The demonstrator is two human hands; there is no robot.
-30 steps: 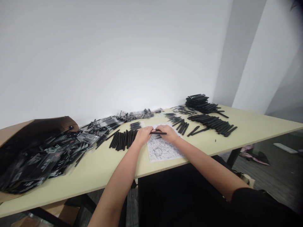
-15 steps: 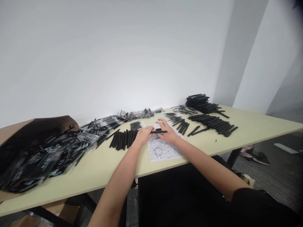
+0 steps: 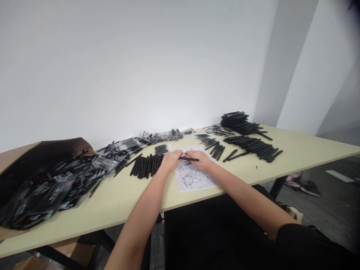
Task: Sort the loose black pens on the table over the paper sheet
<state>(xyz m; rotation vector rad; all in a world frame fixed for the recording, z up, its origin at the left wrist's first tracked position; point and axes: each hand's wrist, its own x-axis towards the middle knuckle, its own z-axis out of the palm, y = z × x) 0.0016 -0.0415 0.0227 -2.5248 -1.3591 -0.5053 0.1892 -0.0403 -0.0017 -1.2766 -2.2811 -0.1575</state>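
Note:
A slim black pen (image 3: 191,159) lies level between my hands, above a sheet of paper (image 3: 197,180) covered in dense dark scribbles. My left hand (image 3: 171,162) is closed round the pen's left end. From the other side my right hand (image 3: 200,159) is closed too; its fingertips meet those of the left at the pen, and the barrel crosses in front of its fingers. What lies between the fingertips is too small to make out. Just left of my left hand is a row of thick black pens (image 3: 144,167), with a bundle of thin dark sticks (image 3: 161,149) behind it.
An open cardboard box (image 3: 81,142) spills black printed plastic packets (image 3: 56,191) at the left. More clear packets (image 3: 126,144) run along the wall. On the right are loose black pens (image 3: 253,147), thin dark pieces (image 3: 206,140) and a tall pen stack (image 3: 234,120).
My right hand's raised, spread fingers have come down and closed in against my left fingertips. The pen's right end has dipped slightly. My left hand has stayed in place.

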